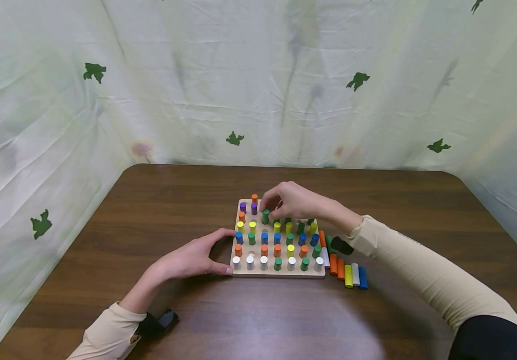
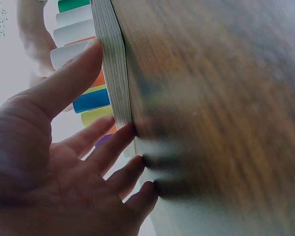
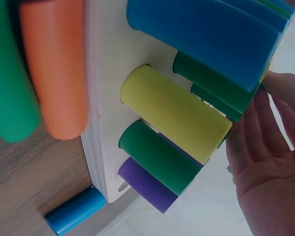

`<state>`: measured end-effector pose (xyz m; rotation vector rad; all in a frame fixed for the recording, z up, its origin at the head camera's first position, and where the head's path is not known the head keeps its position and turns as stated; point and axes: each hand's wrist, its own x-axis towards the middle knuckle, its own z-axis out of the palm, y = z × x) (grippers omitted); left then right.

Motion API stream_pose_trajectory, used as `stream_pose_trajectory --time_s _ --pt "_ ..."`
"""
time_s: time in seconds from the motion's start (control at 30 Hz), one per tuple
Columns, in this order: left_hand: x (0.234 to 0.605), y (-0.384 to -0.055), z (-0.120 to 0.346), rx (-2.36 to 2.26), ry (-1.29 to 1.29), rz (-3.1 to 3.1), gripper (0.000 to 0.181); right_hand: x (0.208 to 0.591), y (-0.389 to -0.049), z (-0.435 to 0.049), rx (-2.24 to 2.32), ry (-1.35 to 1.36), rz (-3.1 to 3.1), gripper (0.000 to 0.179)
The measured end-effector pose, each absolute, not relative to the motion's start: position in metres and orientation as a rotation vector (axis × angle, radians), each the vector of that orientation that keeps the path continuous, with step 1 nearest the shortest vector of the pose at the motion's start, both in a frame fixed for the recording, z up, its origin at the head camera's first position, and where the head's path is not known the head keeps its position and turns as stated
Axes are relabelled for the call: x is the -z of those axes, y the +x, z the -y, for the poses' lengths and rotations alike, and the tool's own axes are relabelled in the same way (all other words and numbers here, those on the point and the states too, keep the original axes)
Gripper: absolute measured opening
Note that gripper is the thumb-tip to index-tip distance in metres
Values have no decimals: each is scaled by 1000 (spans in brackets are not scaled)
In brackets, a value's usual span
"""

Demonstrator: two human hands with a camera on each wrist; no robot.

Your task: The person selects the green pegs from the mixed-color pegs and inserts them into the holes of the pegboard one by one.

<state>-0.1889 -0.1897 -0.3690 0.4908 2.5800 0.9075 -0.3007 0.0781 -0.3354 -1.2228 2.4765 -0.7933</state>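
Observation:
A pale wooden pegboard point(image 1: 258, 274) bears rows of coloured pegs on the table. At its left side is my left hand point(image 1: 197, 256), thumb at the front corner and fingers extended along the edge; the left wrist view shows the thumb point(image 2: 73, 78) against the board's side. My right hand point(image 1: 292, 201) reaches over the back rows, its fingertips pinching a green peg point(image 1: 265, 217). In the right wrist view, upright yellow point(image 3: 177, 113), green point(image 3: 160, 157) and purple pegs point(image 3: 147, 184) partly hide the fingers.
Loose pegs lie beside the board's right side, among them orange point(image 1: 341, 269), yellow point(image 1: 349, 276), white point(image 1: 355, 275) and blue ones point(image 1: 363, 278). A blue peg point(image 3: 76, 210) lies near a board corner. A pale curtain point(image 1: 258, 90) hangs behind the brown table point(image 1: 172, 190).

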Motion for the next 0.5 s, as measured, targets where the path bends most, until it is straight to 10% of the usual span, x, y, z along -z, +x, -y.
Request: stream_pose_trajectory --time_s 0.5 --pt "368 -187 190 -922 485 -2571 81 335 -299 -77 770 -1244 -2486 15"
